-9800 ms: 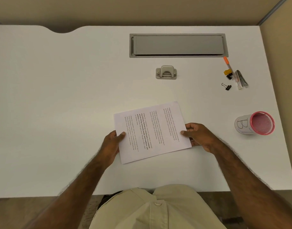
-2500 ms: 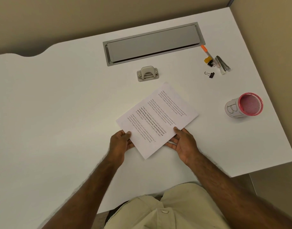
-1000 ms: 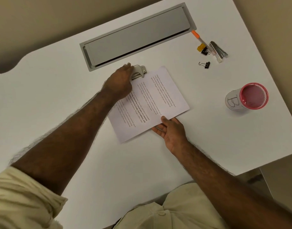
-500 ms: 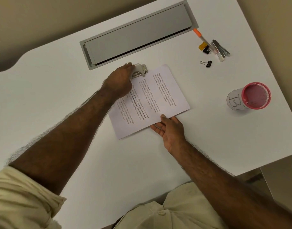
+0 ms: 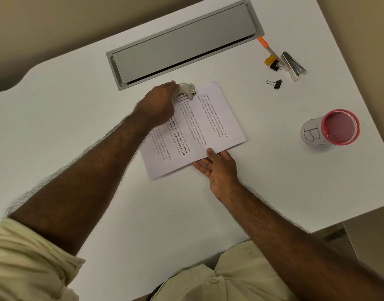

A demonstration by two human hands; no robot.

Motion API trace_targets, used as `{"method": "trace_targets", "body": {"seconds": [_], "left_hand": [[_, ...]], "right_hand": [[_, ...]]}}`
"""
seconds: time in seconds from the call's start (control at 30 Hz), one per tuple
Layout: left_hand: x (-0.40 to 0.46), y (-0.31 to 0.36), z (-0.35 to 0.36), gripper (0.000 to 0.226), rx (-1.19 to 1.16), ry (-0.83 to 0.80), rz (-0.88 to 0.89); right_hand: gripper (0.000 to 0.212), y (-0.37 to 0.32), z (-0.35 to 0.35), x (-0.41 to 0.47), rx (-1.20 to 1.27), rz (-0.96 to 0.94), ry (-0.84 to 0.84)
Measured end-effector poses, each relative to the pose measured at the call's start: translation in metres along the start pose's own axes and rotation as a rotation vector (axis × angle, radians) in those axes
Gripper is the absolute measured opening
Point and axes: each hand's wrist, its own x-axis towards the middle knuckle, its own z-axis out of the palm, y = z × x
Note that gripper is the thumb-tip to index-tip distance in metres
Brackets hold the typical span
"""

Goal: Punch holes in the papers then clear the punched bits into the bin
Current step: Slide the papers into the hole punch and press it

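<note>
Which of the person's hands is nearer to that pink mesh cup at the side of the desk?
Right. The right hand rests at the papers' near edge, apart from the pink cup. The left hand holds the hole punch at their far edge, farther away.

Left hand (image 5: 159, 105) left the papers (image 5: 194, 129) for the hole punch (image 5: 184, 92).
</note>
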Motion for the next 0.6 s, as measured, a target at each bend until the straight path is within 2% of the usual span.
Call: {"method": "trace_targets", "body": {"seconds": [0.07, 0.2, 0.33, 0.6], "left_hand": [[0.002, -0.004, -0.004, 0.034, -0.021, 0.003, 0.016], [0.010, -0.016, -0.021, 0.046, -0.128, 0.077, -0.008], [0.025, -0.025, -0.034, 0.045, -0.151, 0.148, 0.006], [0.051, -0.012, -0.032, 0.045, -0.145, 0.123, 0.060]], "right_hand": [[0.021, 0.001, 0.000, 0.001, 0.000, 0.002, 0.005], [0.022, 0.000, -0.002, 0.003, -0.004, -0.002, 0.020], [0.030, 0.000, -0.005, 0.004, -0.016, -0.012, 0.032], [0.032, 0.001, -0.009, 0.008, -0.006, -0.012, 0.041]]}}
